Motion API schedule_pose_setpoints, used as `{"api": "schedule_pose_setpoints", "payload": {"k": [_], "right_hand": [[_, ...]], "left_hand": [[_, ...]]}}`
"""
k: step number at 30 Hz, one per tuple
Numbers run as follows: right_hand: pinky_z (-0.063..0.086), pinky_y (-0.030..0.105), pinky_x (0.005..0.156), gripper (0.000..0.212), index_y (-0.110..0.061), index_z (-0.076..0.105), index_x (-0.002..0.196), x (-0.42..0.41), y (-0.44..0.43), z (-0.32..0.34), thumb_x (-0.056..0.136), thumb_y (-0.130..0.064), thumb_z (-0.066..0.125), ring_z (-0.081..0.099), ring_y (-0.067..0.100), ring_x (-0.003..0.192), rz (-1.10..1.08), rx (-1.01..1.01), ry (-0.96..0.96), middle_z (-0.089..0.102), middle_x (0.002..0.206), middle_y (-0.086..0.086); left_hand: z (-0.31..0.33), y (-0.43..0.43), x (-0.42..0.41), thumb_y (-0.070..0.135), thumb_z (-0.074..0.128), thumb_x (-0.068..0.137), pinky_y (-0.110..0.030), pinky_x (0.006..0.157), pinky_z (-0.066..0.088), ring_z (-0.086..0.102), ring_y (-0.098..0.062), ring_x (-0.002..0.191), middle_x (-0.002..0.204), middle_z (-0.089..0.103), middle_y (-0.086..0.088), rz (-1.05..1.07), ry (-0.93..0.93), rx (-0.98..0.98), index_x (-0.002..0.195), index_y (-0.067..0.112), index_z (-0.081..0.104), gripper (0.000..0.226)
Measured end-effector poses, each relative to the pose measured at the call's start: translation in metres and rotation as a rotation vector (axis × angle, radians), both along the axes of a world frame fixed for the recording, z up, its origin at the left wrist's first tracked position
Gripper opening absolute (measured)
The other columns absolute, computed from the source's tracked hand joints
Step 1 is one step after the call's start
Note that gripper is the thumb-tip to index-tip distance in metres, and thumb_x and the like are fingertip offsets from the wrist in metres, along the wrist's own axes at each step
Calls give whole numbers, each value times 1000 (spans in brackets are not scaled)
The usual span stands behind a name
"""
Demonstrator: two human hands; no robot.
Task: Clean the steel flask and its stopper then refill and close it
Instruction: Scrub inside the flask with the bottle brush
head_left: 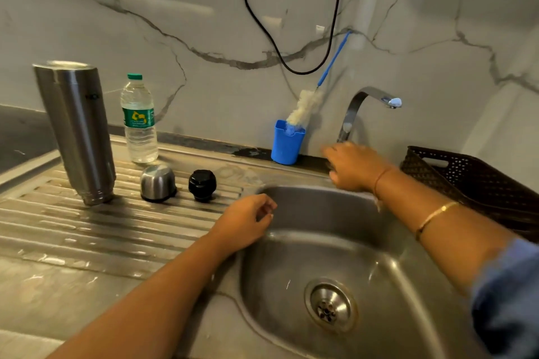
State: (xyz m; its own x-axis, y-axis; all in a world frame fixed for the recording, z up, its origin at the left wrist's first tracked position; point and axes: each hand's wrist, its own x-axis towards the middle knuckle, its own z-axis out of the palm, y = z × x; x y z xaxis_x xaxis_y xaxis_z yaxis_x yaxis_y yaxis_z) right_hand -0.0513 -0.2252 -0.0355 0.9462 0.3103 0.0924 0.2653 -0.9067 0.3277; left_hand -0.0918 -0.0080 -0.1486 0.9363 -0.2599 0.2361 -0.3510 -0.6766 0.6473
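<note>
The steel flask [76, 131] stands upside down on the ribbed drainboard [87, 230] at the left. Its steel cup lid [157, 183] and black stopper [202, 185] sit beside it to the right. A plastic water bottle [138, 119] with a green cap stands behind them. My left hand [246, 220] hovers at the sink's left rim with loosely curled fingers, holding nothing. My right hand [354, 166] reaches to the foot of the tap [361, 108], blurred, fingers spread over the back ledge, holding nothing that I can see.
The steel sink basin [335, 245] with its drain [329, 304] lies below the hands. A blue cup [286, 144] holds a long bottle brush [306, 105] against the marble wall. A dark woven basket [472, 181] stands at the right. A black cable [280, 55] hangs on the wall.
</note>
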Motion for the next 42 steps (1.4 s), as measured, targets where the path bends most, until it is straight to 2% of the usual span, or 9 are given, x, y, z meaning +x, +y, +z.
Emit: {"api": "schedule_pose_setpoints", "payload": {"k": [4,12,16,20,28,32,35,38,42], "right_hand": [[46,39,86,48,-12,41,133,35,1,40,88,-22,53,52,28,106,-1,-83,-115,53,122,13],[20,51,111,56,-4,35,140,98,10,91,88,-21,47,26,32,136,-160,-460,-393,31,145,19],[9,56,113,51,-8,38,142,117,20,102,94,-24,38,4,30,145,-225,-600,-396,12,156,17],[3,63,112,49,-15,37,144,122,28,109,96,-27,33,-3,30,146,-289,-744,-329,14,157,11],[8,64,111,36,-23,54,125,114,25,127,93,-26,38,41,26,126,-154,-862,-377,48,131,7],[22,54,110,38,-18,45,128,104,17,139,91,-23,42,47,29,119,-55,-851,-453,48,130,10],[43,41,91,41,-11,42,128,91,12,150,89,-21,49,54,30,107,2,-743,-482,52,122,15],[42,35,80,38,-16,40,127,79,12,155,90,-23,46,55,27,101,6,-752,-467,55,117,11],[39,32,79,27,-21,55,115,67,15,151,94,-26,40,53,21,100,-32,-912,-410,56,112,4]], "left_hand": [[-8,5,14,18,58,90,-30,88,50,59,-9,90,99,63,6,31,10,-52,106,25,63,18],[-17,5,26,17,58,89,-25,82,48,59,-9,83,91,63,7,87,-50,-143,104,21,64,16],[-20,5,28,18,58,89,-27,84,49,59,-10,85,95,64,4,94,-60,-154,104,21,64,17],[-20,5,28,19,57,89,-27,84,49,58,-10,86,97,63,5,98,-62,-146,105,23,64,18],[-19,5,27,20,56,89,-30,85,49,58,-11,88,97,63,4,101,-65,-128,106,23,64,19],[-19,6,27,19,56,89,-30,86,48,58,-11,89,97,63,4,109,-62,-124,106,23,65,20],[-18,5,27,20,55,90,-27,85,48,57,-9,88,98,62,5,103,-59,-112,106,24,64,19],[-17,5,26,21,55,91,-27,85,49,56,-7,88,97,61,8,100,-53,-104,106,25,63,18],[-16,5,25,21,56,91,-27,87,49,57,-7,90,99,61,7,97,-57,-105,107,24,63,18]]}}
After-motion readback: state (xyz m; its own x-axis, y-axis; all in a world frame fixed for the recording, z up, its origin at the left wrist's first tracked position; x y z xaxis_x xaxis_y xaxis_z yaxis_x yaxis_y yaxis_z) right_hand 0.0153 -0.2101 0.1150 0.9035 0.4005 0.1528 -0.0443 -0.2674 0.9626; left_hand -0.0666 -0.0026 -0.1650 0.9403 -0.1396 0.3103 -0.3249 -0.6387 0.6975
